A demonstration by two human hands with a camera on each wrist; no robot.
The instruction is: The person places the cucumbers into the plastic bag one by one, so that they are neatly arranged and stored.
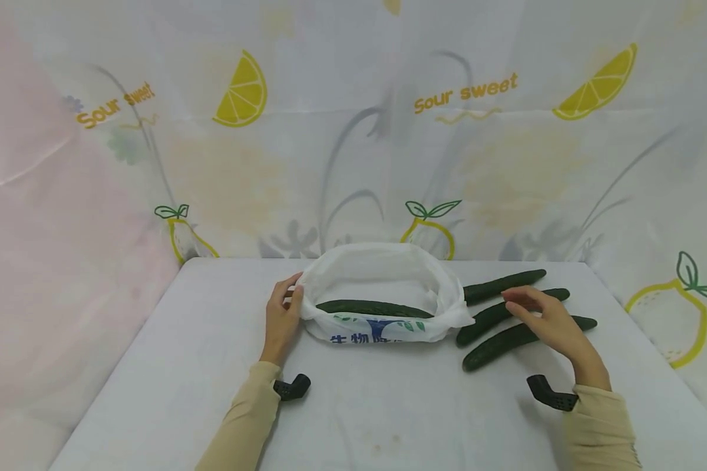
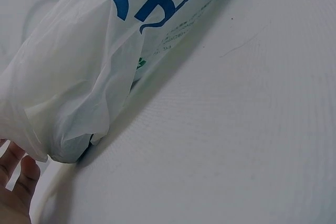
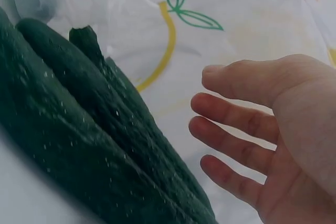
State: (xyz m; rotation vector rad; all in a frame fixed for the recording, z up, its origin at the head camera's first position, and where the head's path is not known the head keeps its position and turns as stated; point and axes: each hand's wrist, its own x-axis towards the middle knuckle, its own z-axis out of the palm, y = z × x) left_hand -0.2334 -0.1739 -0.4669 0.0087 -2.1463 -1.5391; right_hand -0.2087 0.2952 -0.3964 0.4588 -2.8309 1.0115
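Observation:
A white plastic bag (image 1: 389,330) with blue and green print lies on the table, its mouth held wide. Inside it, along the front side, rests one dark green cucumber (image 1: 374,307). My left hand (image 1: 283,317) holds the bag's left rim, thumb towards the near side; the left wrist view catches only its thumb and fingertips (image 2: 29,171) by the bag's edge. To the right of the bag lie three more cucumbers (image 1: 501,344), side by side and slanting. Above them is my right hand (image 1: 550,320), with fingers relaxed and apart and nothing held, as the right wrist view shows.
A white cloth covers the table (image 1: 389,405). Behind it hangs a pale curtain (image 1: 353,131) with lemon prints, which also closes off both sides. Each wrist carries a black camera mount (image 1: 550,394).

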